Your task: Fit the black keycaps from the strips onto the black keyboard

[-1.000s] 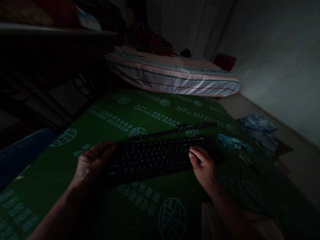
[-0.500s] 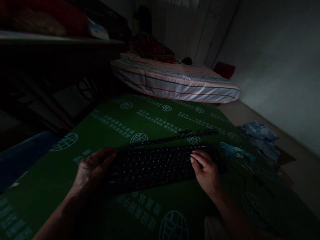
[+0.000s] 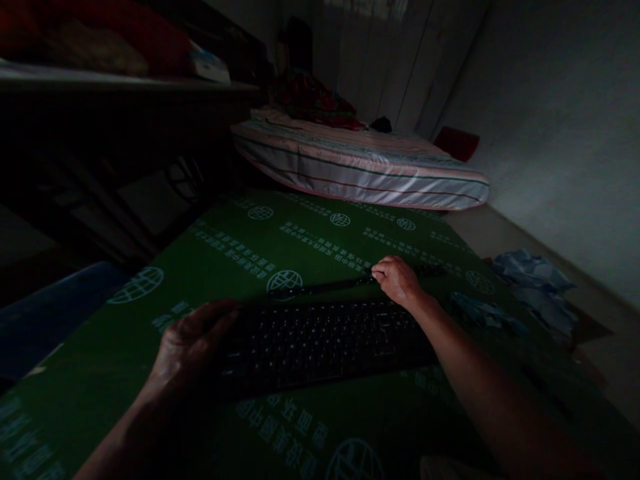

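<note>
A black keyboard (image 3: 320, 343) with white-marked keys lies on the green printed board in front of me. My left hand (image 3: 197, 333) grips its left end, fingers curled over the edge. Just beyond the keyboard's far edge runs a thin row of loose black keycaps (image 3: 330, 287). Over this row my right hand (image 3: 397, 279) has thumb and fingers pinched together at a small dark keycap, which the fingertips mostly hide. The right forearm crosses above the keyboard's right end and covers part of it.
The green board (image 3: 210, 247) serves as the work surface. A crumpled blue wrapper (image 3: 485, 312) lies right of the keyboard. Farther off are a striped mattress (image 3: 360, 167), a dark desk (image 3: 150, 83) at left, and a crumpled pale plastic bag (image 3: 533, 283) on the floor. The room is dim.
My right hand has moved from the keyboard's right part, away from me, to the row of keycaps. My left hand keeps its place on the keyboard. The view has shifted slightly.
</note>
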{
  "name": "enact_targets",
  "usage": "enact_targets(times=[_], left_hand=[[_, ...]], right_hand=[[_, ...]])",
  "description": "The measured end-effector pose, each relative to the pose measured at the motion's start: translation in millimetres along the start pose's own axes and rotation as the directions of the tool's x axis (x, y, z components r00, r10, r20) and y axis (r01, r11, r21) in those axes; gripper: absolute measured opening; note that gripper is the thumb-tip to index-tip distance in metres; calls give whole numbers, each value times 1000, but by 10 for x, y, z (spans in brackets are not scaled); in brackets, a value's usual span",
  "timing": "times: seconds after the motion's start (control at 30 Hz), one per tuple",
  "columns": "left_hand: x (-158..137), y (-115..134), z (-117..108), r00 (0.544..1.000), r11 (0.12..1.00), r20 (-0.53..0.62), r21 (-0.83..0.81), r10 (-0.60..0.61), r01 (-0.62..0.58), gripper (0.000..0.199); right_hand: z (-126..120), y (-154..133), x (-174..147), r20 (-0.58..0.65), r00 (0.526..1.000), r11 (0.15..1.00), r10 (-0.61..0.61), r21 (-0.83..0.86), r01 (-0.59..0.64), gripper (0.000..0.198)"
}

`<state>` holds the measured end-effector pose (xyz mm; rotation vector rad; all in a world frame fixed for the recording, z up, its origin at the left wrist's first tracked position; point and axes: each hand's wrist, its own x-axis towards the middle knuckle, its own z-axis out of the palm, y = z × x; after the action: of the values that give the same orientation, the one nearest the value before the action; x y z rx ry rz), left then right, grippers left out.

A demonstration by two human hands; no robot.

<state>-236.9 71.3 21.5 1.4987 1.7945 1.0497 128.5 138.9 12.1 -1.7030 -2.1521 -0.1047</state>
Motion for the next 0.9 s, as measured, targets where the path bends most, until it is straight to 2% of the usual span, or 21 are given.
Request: enact_targets(times=[0.17,0.47,0.73,0.9], left_hand=[[-25,12,4,1000,1000,4,-17,-12,12,39],[-8,22,-7,999,998,8,-29,-54,54,42],[-38,99,1,996,996,12,-4,-86,87,43],[-47,95,11,998,998,0,-3,-62,62,40]], right_hand=[[85,75,196,112,994,999,-17,-48,22,13],[76,97,338,275,961,996,-28,-77,51,15],[87,142,435,360,933,997,-18,-61,43,16],[99,160,483,385,923,999,0,-47,20,14]])
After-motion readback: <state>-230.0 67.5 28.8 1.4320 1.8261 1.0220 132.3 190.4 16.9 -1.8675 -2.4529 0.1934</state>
